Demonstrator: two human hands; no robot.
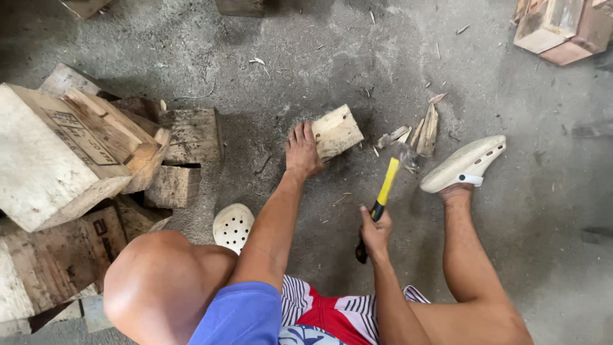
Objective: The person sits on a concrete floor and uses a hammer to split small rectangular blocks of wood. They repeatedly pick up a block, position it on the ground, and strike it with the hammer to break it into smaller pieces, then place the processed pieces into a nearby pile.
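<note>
My left hand (301, 151) rests on a pale wooden block (338, 131) standing on the concrete floor, fingers against its left side. In my right hand (375, 231) is a tool with a yellow and black handle (385, 186); its head near the split wood is motion-blurred. Thin split wood pieces (423, 133) lie just right of the block.
A pile of large wooden blocks (76, 160) sits at the left. More blocks (562, 29) lie at the top right. My feet wear pale perforated clogs (465, 165), one (233, 225) beside my left knee. Wood chips are scattered on the floor.
</note>
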